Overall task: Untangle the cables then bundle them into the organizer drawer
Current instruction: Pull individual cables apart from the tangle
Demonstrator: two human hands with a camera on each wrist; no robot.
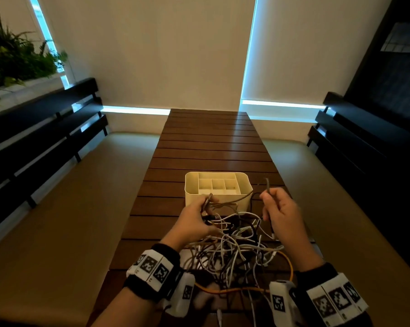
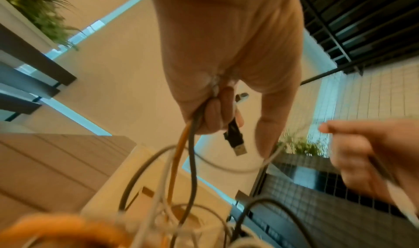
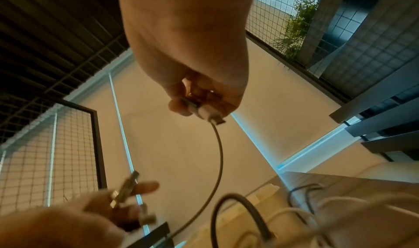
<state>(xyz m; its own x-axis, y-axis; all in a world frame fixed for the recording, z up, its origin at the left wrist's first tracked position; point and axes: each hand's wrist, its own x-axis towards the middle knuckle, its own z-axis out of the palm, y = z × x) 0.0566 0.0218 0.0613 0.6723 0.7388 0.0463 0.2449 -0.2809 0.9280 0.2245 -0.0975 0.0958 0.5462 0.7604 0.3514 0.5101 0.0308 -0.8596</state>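
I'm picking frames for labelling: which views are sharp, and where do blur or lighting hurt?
Head view: dim warm light, blue glare at the blinds; cable tangle and organizer readable. Left wrist view: left hand and USB plug fairly sharp, near orange cable smeared. Right wrist view: right hand clear, left hand blurred.

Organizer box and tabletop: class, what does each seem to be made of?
Organizer box: probably plastic, cream-white, smooth, matte, with rounded corners and thin moulded dividers. Tabletop: seemingly wood, dark brown slats with gaps between and a soft sheen; possibly a wood-look finish.
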